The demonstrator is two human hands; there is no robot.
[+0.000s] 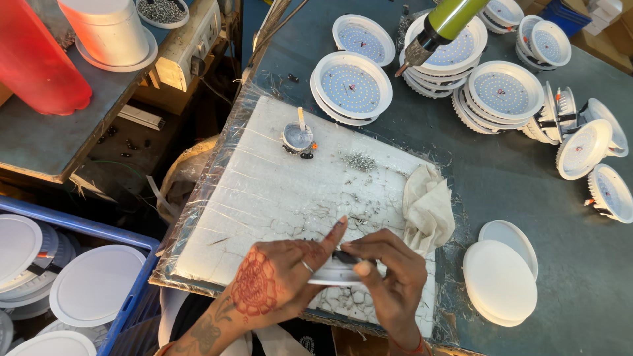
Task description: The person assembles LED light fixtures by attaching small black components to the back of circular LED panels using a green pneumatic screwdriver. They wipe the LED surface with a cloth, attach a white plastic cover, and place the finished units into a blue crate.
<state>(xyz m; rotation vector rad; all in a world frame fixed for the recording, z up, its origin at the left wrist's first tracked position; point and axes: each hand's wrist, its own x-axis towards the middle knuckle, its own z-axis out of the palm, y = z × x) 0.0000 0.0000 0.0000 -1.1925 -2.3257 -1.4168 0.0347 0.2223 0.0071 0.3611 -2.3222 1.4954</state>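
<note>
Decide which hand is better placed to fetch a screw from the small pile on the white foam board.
Probably the right hand: it is on the same side as the small pile of metal screws, while the left hand grips the round white lamp disc.

This is a small assembly workshop for round ceiling lamps. Beyond the hands (330,277) working at the near edge, stacks of open lamp housings (461,72) crowd the far side of the grey bench (567,231). Just ahead of the hands lies a cracked foam work pad (264,191) with loose screws (359,160); finished white lamps fill a blue crate (142,277) to their left.
</note>
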